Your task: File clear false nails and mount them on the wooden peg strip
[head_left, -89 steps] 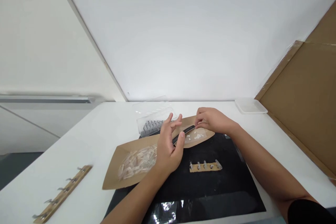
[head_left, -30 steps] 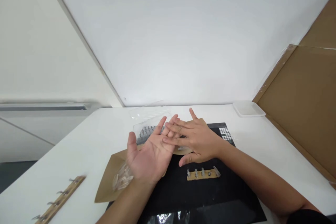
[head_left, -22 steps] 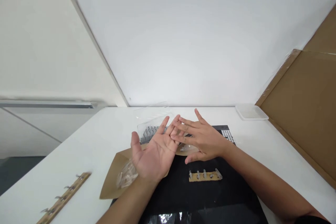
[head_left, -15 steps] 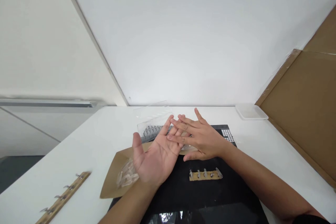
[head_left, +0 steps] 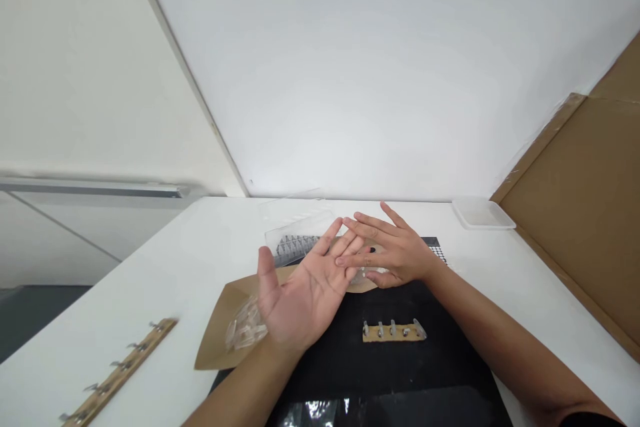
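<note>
Left hand: palm up (head_left: 307,297) over the back left part of the black mat (head_left: 400,367), thumb spread wide, fingers straight; the palm holds nothing.
Right hand: back upward (head_left: 400,253) over the mat's back part, fingers fanned out, some fingertips laid across the left hand's fingers.
Cardboard under the fingers: a tan piece (head_left: 367,288) at the mat's back, mostly hidden, with small pale bits (head_left: 365,272) on it.
Short wooden strip: on the mat, nearer the wearer than the right hand (head_left: 394,333); small clear clips (head_left: 393,327) stand along it, the one at its right end leaning.
Cardboard tray: reaching past the mat's left edge (head_left: 213,330), holding a heap of clear plastic pieces (head_left: 247,325), partly behind the left hand.
Printed marks: a white grid (head_left: 440,253) on the mat's back right corner, too small to read.
Clear box: by the mat's back left corner (head_left: 300,230), rows of dark pieces showing inside.
Long wooden strip: on the white desk (head_left: 225,233), well left of the mat (head_left: 120,373), with metallic prongs along it.
Translucent tub: beyond the mat's back right corner (head_left: 483,213), near a brown cardboard panel (head_left: 585,213).
</note>
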Motion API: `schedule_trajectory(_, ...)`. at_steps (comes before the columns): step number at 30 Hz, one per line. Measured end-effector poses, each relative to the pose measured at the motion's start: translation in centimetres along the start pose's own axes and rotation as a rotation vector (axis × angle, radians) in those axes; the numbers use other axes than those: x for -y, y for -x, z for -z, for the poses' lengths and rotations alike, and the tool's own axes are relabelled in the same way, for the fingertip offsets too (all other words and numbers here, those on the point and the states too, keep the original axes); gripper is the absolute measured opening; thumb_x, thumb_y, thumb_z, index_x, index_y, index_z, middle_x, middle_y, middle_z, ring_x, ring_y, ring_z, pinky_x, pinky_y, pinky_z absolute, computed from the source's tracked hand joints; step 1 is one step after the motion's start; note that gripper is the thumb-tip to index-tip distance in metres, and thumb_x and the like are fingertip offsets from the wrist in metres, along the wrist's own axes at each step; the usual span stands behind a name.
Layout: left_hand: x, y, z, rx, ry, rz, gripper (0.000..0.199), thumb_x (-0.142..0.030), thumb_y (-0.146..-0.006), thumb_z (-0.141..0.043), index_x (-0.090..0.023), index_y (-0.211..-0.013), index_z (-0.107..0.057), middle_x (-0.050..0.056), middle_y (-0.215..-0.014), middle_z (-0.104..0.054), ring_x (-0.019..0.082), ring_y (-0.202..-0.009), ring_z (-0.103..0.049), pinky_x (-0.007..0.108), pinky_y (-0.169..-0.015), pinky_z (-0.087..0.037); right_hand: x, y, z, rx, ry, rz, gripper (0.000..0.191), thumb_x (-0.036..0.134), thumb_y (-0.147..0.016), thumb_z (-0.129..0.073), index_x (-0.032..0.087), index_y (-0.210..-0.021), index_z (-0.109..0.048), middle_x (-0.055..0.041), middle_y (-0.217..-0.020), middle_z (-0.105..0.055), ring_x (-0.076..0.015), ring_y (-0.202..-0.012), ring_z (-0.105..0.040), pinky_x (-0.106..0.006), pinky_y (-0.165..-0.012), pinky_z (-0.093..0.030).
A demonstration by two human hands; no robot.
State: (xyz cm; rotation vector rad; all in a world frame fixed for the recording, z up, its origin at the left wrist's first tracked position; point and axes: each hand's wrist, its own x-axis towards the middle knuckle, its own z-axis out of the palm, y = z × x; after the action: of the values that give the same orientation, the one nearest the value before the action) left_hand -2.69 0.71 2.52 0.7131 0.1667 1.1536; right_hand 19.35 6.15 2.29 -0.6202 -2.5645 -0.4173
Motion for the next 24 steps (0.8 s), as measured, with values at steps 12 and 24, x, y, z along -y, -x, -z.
schedule_trajectory(12,0.0,0.0,-0.4,0.048,0.025,0.031,0.110,-0.095,-0.087,-0.024,-0.015,-0.159,-0.047,0.018,-0.166,-0.046,0.038,-0.162,-0.024,0.057,-0.133,-0.022,-2.3,1.5,-0.6,-0.106,0.067,-0.038,0.062,0.031,-0.091,-0.066,0.049,-0.148,-0.054,0.0028,-0.168,-0.043,-0.0280,-0.154,-0.044,-0.063,-0.130,-0.022)
schedule_trajectory(24,2.1,-0.2,1.4,-0.068,-0.734,-0.167,0.057,-0.038,-0.109,-0.050,-0.041,-0.163,-0.032,0.009,-0.177,-0.019,0.036,-0.135,-0.065,0.042,-0.082,-0.072,-4.5,1.9,-0.2,0.063,-0.009,-0.345,0.021,0.029,-0.108,-0.056,0.022,-0.107,-0.076,-0.0048,-0.092,-0.081,-0.0191,-0.085,-0.073,-0.035,-0.089,-0.048)
